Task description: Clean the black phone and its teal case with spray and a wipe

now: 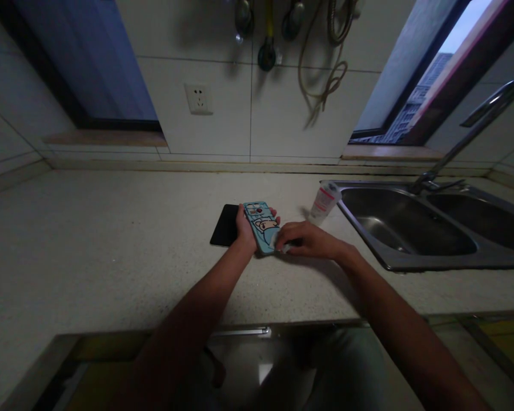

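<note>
A light-blue phone case [263, 225] with a cartoon figure and camera cut-outs rests in my left hand [245, 227], whose fingers wrap round its far edge. My right hand [298, 238] pinches a small white wipe [274, 240] against the case's lower right part; the fingers hide most of the wipe. On the counter beside my left hand lies a flat black phone [225, 226], partly covered by that hand. Just beyond my right hand stands a clear plastic bottle [324, 201] with a red and white label.
The speckled pale countertop [154, 240] runs along a tiled wall. A double steel sink [406, 220] with a tall faucet [458, 137] is set in at the right. On the wall are a socket [198, 99], valves [266, 54] and a looped cord [325, 91].
</note>
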